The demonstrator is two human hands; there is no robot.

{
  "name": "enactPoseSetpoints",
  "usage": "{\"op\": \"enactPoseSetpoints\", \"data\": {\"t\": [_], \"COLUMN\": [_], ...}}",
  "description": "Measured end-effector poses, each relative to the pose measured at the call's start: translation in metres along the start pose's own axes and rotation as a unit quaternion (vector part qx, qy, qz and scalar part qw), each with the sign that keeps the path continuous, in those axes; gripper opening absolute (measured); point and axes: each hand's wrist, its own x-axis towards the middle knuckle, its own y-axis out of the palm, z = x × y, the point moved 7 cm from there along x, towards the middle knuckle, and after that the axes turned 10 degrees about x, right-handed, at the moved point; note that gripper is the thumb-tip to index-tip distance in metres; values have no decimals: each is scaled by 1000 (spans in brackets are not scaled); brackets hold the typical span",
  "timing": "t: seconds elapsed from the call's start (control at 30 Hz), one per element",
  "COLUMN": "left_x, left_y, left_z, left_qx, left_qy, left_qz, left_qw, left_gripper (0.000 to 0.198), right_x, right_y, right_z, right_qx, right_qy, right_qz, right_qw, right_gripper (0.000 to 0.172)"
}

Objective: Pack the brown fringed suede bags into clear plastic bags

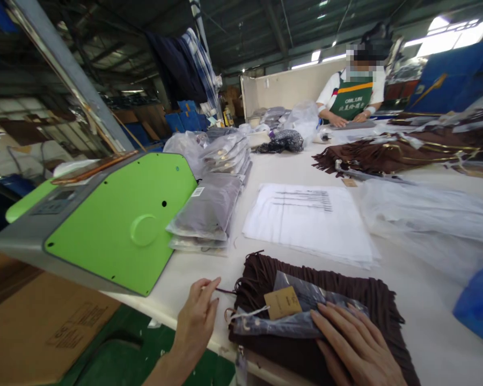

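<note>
Pinching a dark strand (226,291) with my left hand (197,313), seven o'clock | my right hand (356,343), five o'clock, laid flat across plastic wrap (277,329) on brown fringed fabric (382,308)

You are facing a green apron (346,110) that is showing what looks like "OMLUN" above 1 line of unclear Chinese characters. Your kraft hang tag (283,303), white sheets (301,225), grey packet (213,212) with barcode sticker (197,191), and cardboard carton (70,327) are carrying unreadable print.
</note>
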Motion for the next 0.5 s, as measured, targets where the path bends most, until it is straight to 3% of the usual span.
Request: {"op": "enactPoseSetpoints", "data": {"t": [0.13, 0.3, 0.4, 0.5], "left_x": [5, 17, 23, 29], "left_y": [10, -1, -1, 3], "left_z": [-18, -29, -30, -31], "left_qx": [80, 117, 84, -26], "left_qy": [104, 174, 165, 86], "left_qz": [-11, -14, 67, 150], "left_qw": [991, 978, 980, 985], "left_gripper": [22, 21, 22, 17], "right_x": [-4, -6, -3, -2], "right_y": [2, 2, 0, -1], "right_z": [-2, -1, -1, -1], "right_qx": [2, 5, 7, 7], "right_qy": [4, 10, 18, 14], "right_qz": [1, 6, 8, 7], "right_qw": [1000, 1000, 1000, 1000], "right_gripper": [30, 30, 31, 31]}}
